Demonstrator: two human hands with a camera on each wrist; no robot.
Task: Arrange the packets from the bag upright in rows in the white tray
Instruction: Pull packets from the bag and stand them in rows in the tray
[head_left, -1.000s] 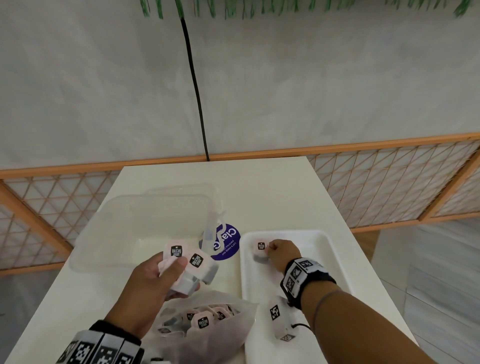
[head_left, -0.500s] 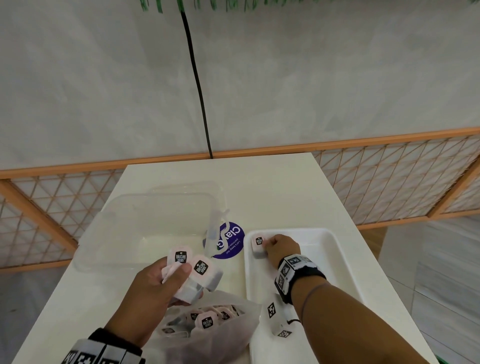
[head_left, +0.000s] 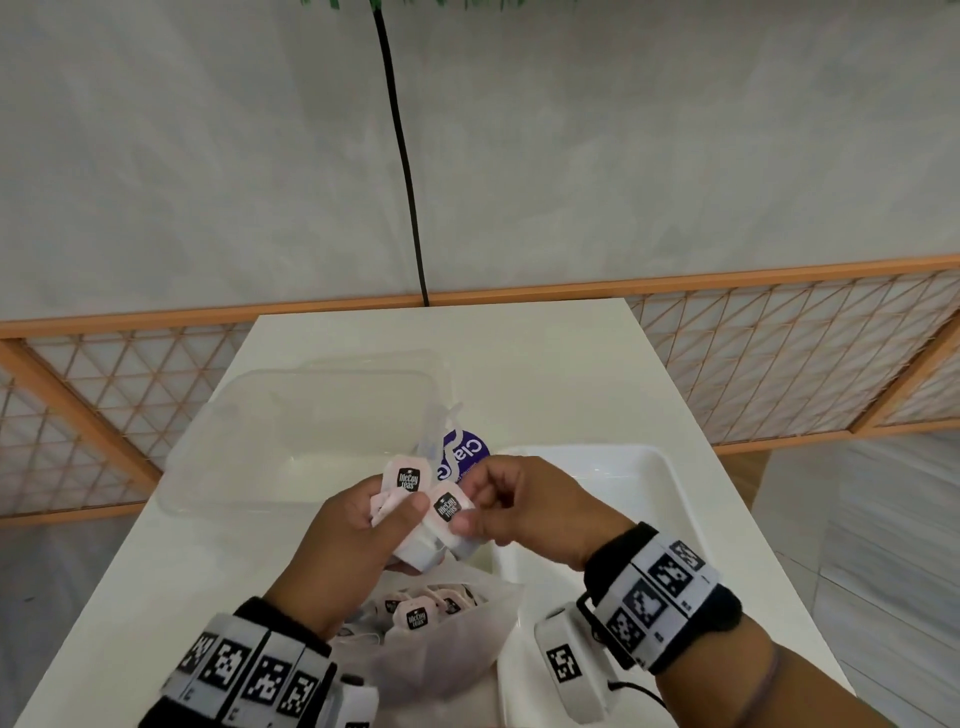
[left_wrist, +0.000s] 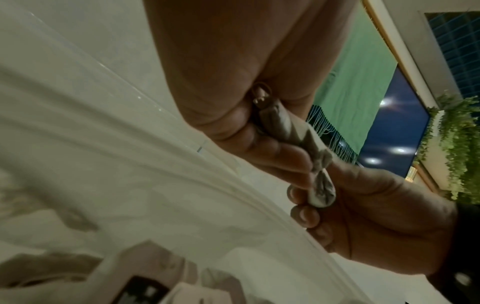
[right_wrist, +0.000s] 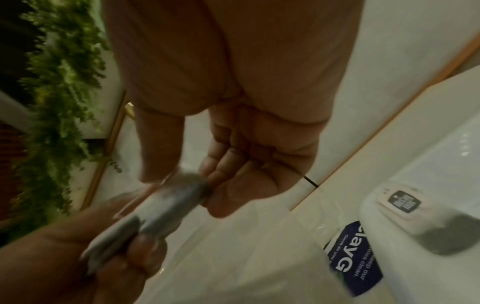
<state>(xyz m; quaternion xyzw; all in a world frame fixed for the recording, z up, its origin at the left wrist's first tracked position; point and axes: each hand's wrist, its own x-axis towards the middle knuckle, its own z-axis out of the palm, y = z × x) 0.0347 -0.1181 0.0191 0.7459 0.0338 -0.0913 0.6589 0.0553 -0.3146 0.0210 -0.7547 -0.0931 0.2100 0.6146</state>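
My left hand (head_left: 400, 519) grips a small bundle of pink tea packets (head_left: 408, 480) above the table, left of the white tray (head_left: 675, 499). My right hand (head_left: 470, 514) has come across and pinches the front packet (head_left: 449, 512) of that bundle between thumb and fingers. The left wrist view shows both hands on the bundle (left_wrist: 283, 123). One packet (right_wrist: 403, 205) stands in the tray's (right_wrist: 441, 148) far left corner; in the head view my right hand hides it. The translucent bag (head_left: 457, 649) lies open below my hands with several packets (head_left: 415, 618) inside.
A clear plastic lid or box (head_left: 301, 431) lies on the white table (head_left: 545, 364) left of the tray. A round purple sticker (head_left: 465, 457) sits between them. A wooden lattice fence (head_left: 779, 353) runs behind the table, with floor to the right.
My right hand let go of the packet it set in the tray's far left corner. It moved left to the bundle in my left hand and pinched a packet there.
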